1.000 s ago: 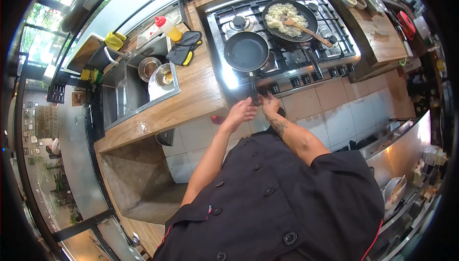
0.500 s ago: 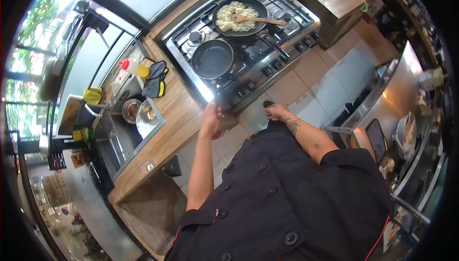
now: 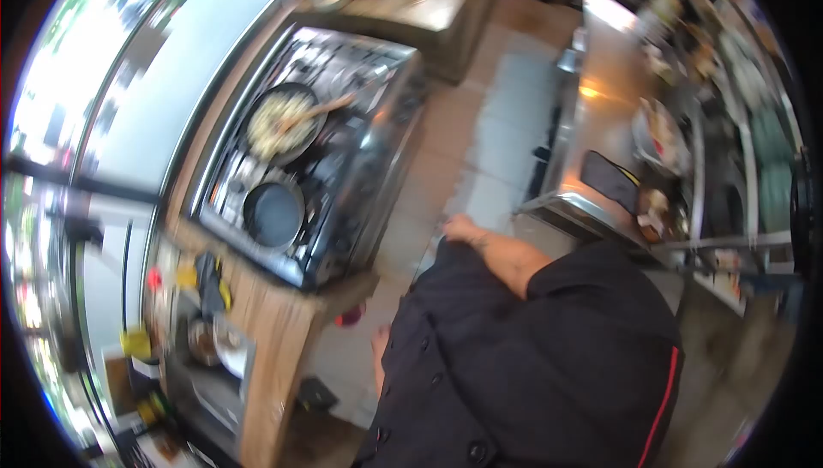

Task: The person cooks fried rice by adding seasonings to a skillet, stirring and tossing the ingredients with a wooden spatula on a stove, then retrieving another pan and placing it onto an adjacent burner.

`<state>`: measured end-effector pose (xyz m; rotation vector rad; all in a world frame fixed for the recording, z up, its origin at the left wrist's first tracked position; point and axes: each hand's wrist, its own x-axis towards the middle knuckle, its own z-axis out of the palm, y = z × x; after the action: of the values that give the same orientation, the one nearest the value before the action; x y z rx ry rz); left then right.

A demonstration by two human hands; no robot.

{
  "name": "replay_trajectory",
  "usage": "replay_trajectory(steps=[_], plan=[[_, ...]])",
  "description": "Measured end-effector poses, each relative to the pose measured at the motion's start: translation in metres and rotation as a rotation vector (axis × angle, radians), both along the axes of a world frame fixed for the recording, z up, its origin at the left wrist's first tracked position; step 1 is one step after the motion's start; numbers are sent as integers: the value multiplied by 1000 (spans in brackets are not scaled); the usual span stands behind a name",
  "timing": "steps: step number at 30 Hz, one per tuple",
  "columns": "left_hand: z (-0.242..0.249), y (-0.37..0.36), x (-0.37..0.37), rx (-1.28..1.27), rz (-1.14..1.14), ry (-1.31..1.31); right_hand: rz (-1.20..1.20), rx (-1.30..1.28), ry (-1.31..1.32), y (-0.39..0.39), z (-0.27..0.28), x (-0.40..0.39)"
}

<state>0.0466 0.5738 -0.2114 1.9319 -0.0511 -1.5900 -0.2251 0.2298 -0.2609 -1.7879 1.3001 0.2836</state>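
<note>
My right hand [image 3: 460, 229] is in front of the dark jacket, its fingers curled in; blur hides whether anything is in them. My left hand [image 3: 380, 346] hangs low beside the jacket, partly covered by it, its fingers smeared by motion. Away to the left is the gas stove [image 3: 364, 172], beyond reach of both hands. On it a black frying pan [image 3: 311, 144] holds pale yellow, lumpy food [image 3: 267, 125] that looks like scrambled eggs, with a wooden spatula [image 3: 330, 107] lying across. A second dark frying pan [image 3: 274, 215] beside it shows no food.
A wooden counter [image 3: 279, 309] with a sink [image 3: 193, 382] lies at lower left, bearing a dark and yellow cloth or glove [image 3: 210, 284]. At right stands a steel table [image 3: 604, 82] with a dark pad [image 3: 610, 181] and a bowl [image 3: 656, 134]. Tiled floor [image 3: 429, 181] runs between.
The view has swung to the right, so the stove and counter sit further left and the steel table shows more. My left hand has dropped back beside the jacket; my right hand stays in front.
</note>
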Motion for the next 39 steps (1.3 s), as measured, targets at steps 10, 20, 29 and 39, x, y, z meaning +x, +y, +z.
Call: replay_trajectory(steps=[10, 20, 29, 39], plan=[[18, -132, -20, 101, -531, -88, -161, 63, -133, -26, 59, -65], [35, -326, -57, -24, -826, -165, -1070, -540, -268, -57, 153, -248], [32, -498, -89, -57, -963, -223, -1762, -625, 786, -143, 115, -427], [-54, -747, -108, -70, -1169, -52, -1584, -655, 823, -431, 98, -469]])
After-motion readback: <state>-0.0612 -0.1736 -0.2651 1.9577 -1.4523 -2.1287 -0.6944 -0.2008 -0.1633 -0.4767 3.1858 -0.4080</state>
